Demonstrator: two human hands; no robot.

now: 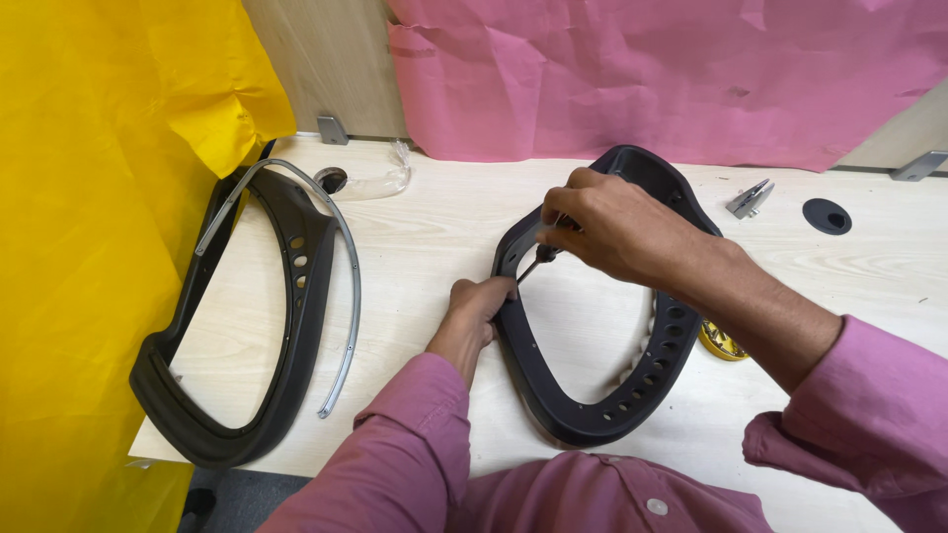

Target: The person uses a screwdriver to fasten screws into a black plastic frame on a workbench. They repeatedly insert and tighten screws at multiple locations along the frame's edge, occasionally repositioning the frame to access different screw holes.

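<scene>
Two black frames lie on the pale wood surface (434, 237). The near black frame (592, 415) sits in the middle, right in front of the person. The left hand (479, 306) is closed around its left side and holds it down. The right hand (607, 222) is above that same side, with its fingers pinched around a small screwdriver (538, 259) whose tip points down at the frame. The other black frame (286, 296) lies well apart on the left, with a thin curved metal strip (348, 296) resting along it. A small yellow round thing (723, 342) peeks out just beside the near frame.
</scene>
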